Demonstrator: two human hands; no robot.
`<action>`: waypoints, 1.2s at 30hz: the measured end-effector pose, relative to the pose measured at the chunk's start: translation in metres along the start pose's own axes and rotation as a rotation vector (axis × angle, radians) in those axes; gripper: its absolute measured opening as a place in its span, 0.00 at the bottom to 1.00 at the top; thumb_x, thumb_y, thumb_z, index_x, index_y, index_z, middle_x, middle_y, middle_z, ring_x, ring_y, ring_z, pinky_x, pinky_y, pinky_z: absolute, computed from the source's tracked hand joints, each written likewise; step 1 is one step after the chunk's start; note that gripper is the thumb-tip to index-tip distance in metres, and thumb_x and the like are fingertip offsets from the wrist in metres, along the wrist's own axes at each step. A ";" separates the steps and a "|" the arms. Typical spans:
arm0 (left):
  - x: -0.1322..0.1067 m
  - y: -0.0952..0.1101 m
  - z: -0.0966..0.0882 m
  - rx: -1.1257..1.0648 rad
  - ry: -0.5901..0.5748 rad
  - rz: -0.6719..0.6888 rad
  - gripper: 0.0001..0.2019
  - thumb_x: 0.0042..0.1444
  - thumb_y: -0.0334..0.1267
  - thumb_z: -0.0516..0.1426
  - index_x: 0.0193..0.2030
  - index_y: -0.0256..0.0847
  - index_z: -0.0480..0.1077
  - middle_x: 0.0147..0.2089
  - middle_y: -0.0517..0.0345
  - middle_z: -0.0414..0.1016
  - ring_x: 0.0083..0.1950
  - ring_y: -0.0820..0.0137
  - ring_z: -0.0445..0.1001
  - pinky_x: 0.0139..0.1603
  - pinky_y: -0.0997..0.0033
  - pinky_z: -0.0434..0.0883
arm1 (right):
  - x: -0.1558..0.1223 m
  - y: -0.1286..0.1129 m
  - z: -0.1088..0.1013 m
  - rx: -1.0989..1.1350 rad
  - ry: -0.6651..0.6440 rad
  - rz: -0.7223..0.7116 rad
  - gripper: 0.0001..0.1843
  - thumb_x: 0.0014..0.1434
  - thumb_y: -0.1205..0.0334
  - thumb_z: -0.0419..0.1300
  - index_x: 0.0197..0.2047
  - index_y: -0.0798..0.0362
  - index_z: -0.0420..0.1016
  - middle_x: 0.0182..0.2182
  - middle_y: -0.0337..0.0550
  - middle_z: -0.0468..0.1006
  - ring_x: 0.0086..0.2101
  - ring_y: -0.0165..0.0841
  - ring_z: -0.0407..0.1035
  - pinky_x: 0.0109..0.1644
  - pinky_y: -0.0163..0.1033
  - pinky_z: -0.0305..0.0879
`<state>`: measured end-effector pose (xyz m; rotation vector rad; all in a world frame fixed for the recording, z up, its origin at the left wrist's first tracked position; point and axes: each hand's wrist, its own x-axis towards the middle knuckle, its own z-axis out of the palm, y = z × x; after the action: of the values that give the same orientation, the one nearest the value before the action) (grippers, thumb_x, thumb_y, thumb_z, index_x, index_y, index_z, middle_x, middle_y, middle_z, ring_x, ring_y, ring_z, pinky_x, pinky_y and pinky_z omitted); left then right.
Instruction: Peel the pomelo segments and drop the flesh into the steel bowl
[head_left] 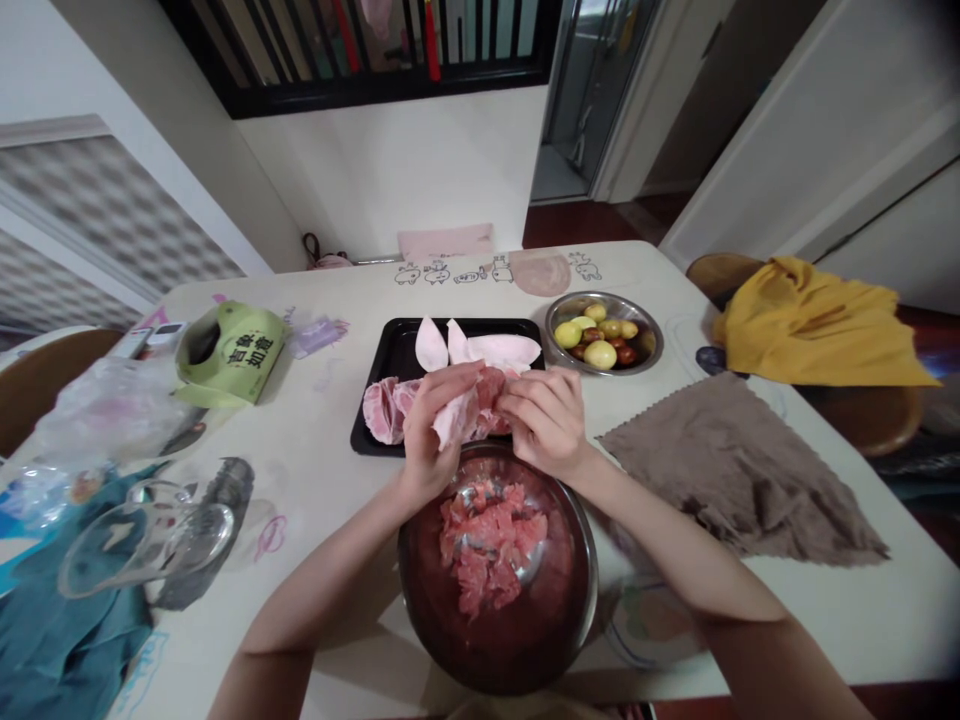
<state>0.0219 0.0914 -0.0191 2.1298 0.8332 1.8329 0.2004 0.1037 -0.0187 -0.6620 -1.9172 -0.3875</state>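
Both my hands hold a pink pomelo segment (pixel 471 408) above the far rim of a metal bowl (pixel 577 560). My left hand (pixel 433 420) wraps its fingers round the left side of the segment. On the right side, my right hand (pixel 546 415) pinches it with curled fingers. Red-pink peeled flesh pieces (pixel 491 545) lie in the bowl. Just behind my hands sits a black tray (pixel 390 360) with white-pink peel pieces (pixel 480 347) and another pink segment (pixel 382 410).
A steel bowl of small green and red fruits (pixel 604 335) stands right of the tray. A brown cloth (pixel 731 475) lies at right, a yellow cloth (pixel 814 325) on a chair. At left are a green pouch (pixel 232 350), plastic bags and a tipped glass jug (pixel 146 540).
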 end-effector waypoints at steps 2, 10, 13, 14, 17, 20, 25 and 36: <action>0.000 0.000 0.001 0.002 -0.008 -0.015 0.17 0.68 0.36 0.55 0.62 0.51 0.66 0.57 0.52 0.78 0.59 0.60 0.76 0.60 0.50 0.75 | 0.000 0.002 0.000 -0.020 -0.028 -0.022 0.13 0.66 0.73 0.51 0.39 0.50 0.76 0.37 0.40 0.81 0.42 0.33 0.71 0.49 0.45 0.61; 0.001 -0.006 -0.001 -0.102 0.019 -0.094 0.18 0.67 0.38 0.59 0.63 0.49 0.68 0.57 0.50 0.77 0.58 0.61 0.77 0.60 0.56 0.75 | -0.001 0.016 0.002 -0.092 0.016 -0.196 0.18 0.70 0.69 0.49 0.37 0.49 0.78 0.35 0.39 0.82 0.41 0.31 0.71 0.49 0.42 0.61; -0.004 -0.013 -0.003 -0.115 0.051 -0.155 0.19 0.65 0.38 0.61 0.62 0.48 0.69 0.55 0.51 0.77 0.57 0.62 0.78 0.60 0.59 0.75 | -0.002 0.021 0.001 -0.123 0.093 -0.269 0.19 0.71 0.68 0.50 0.34 0.47 0.79 0.33 0.36 0.82 0.38 0.30 0.71 0.48 0.40 0.62; -0.007 -0.015 -0.003 -0.116 0.062 -0.182 0.19 0.65 0.39 0.62 0.62 0.48 0.69 0.54 0.52 0.77 0.56 0.63 0.78 0.59 0.60 0.75 | -0.002 0.023 0.000 -0.122 0.107 -0.280 0.20 0.72 0.68 0.49 0.33 0.46 0.79 0.32 0.36 0.82 0.38 0.30 0.71 0.48 0.40 0.62; -0.011 -0.020 -0.003 -0.119 0.084 -0.210 0.19 0.64 0.41 0.63 0.61 0.46 0.69 0.54 0.52 0.77 0.54 0.64 0.79 0.57 0.63 0.76 | -0.002 0.026 -0.001 -0.095 0.135 -0.283 0.22 0.73 0.68 0.48 0.33 0.47 0.78 0.31 0.37 0.82 0.37 0.30 0.72 0.46 0.40 0.63; -0.010 -0.019 -0.003 -0.109 0.120 -0.180 0.17 0.65 0.40 0.62 0.60 0.46 0.69 0.56 0.50 0.76 0.57 0.62 0.78 0.57 0.62 0.77 | -0.001 0.022 -0.002 -0.054 0.156 -0.216 0.14 0.71 0.67 0.54 0.36 0.48 0.79 0.32 0.38 0.81 0.38 0.31 0.73 0.45 0.41 0.64; 0.000 -0.009 -0.003 -0.112 0.124 -0.036 0.20 0.65 0.36 0.60 0.62 0.50 0.65 0.58 0.50 0.75 0.63 0.57 0.74 0.64 0.48 0.72 | 0.004 0.003 -0.002 0.052 0.195 0.119 0.07 0.60 0.61 0.70 0.42 0.48 0.78 0.33 0.40 0.81 0.37 0.36 0.74 0.44 0.45 0.65; -0.003 0.000 0.010 -0.154 0.206 0.084 0.22 0.62 0.35 0.63 0.59 0.53 0.64 0.59 0.55 0.72 0.59 0.61 0.75 0.61 0.47 0.75 | 0.015 -0.016 -0.013 0.038 0.258 0.297 0.10 0.59 0.70 0.69 0.40 0.44 0.81 0.33 0.36 0.83 0.37 0.36 0.73 0.46 0.48 0.63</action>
<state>0.0310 0.0918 -0.0234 1.9339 0.6277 2.1129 0.1953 0.0877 0.0005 -0.8166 -1.5510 -0.2345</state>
